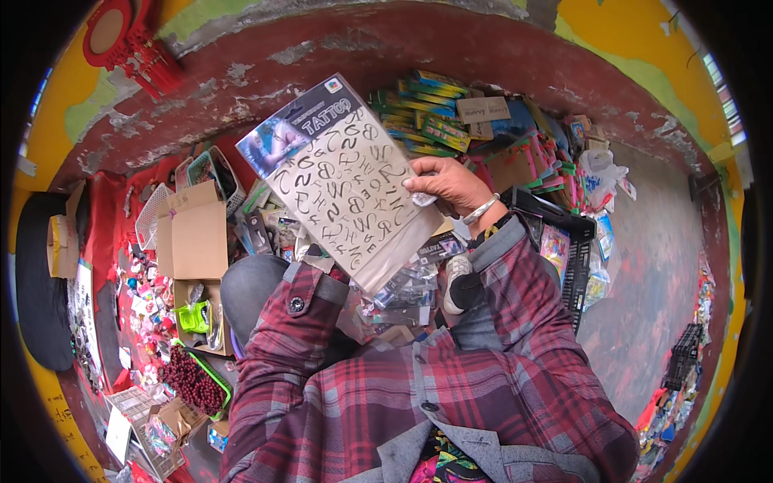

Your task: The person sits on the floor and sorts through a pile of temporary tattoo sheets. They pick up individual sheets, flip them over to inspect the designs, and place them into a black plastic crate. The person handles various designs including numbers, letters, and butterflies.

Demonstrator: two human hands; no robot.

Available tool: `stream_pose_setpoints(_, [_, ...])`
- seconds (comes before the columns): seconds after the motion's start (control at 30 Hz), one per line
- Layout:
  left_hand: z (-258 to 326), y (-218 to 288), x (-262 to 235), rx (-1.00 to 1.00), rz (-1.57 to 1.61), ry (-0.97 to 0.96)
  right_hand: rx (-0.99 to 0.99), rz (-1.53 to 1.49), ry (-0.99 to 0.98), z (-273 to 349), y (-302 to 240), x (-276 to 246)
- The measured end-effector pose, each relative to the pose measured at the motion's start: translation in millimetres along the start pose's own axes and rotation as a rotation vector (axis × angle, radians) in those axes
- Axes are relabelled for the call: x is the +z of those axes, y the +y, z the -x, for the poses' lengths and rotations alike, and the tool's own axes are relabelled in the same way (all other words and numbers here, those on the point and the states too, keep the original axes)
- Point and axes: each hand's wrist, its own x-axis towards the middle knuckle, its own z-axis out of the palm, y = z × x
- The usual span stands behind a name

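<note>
My right hand [452, 185] pinches the right edge of a temporary tattoo sheet [342, 193] in a clear sleeve, thumb on the front. Rows of black curly letters cover the pale sheet, and its header is dark with a blue picture. It is held up tilted in front of me. My left forearm reaches toward the lower edge of the sheet, but the hand itself is hidden there, so its fingers cannot be made out. Below the sheet, between my legs, lies a pile of small clear plastic packets [403, 290].
Green and yellow boxes [423, 113] are stacked by the far wall. A black plastic crate [576, 266] stands at right. At left are an open cardboard box [197, 241], a white basket [153, 216] and dark red beads [192, 378] in a green tray.
</note>
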Motion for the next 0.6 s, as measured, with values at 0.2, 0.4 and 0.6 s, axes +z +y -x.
stream_pose_setpoints(0.2, [-19, 27, 15, 0.268, -0.227, 0.748, -0.539, 0.637, 0.4, 17, -23, -16])
stream_pose_setpoints(0.4, [-23, 15, 43, 0.315, -0.322, 0.551, -0.886, 1.699, 0.71, 18, -2, 37])
stream_pose_setpoints(0.6, [-25, 8, 54, 0.342, -0.207, 0.31, -0.99, 1.754, 0.458, 20, 31, 79])
